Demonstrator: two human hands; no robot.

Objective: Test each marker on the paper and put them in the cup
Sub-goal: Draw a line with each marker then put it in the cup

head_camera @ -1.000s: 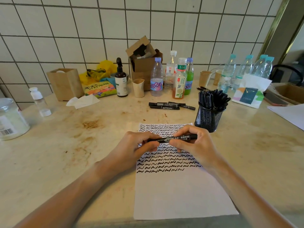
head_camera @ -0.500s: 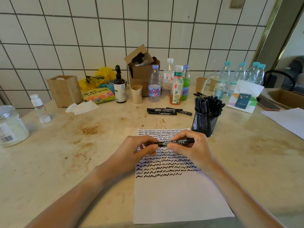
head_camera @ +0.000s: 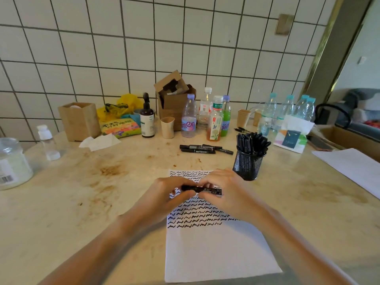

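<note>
- A black marker [head_camera: 202,189] is held level above the paper.
- The white paper [head_camera: 216,254] is laid flat, its upper half covered with black squiggles.
- The black mesh cup [head_camera: 247,166] is packed with markers.

Both forearms are bare up to the lower edge of the view, with no sleeve on either; the left hand [head_camera: 164,199] and right hand [head_camera: 230,194] wear nothing, and the fingers [head_camera: 207,195] are bare too
</note>
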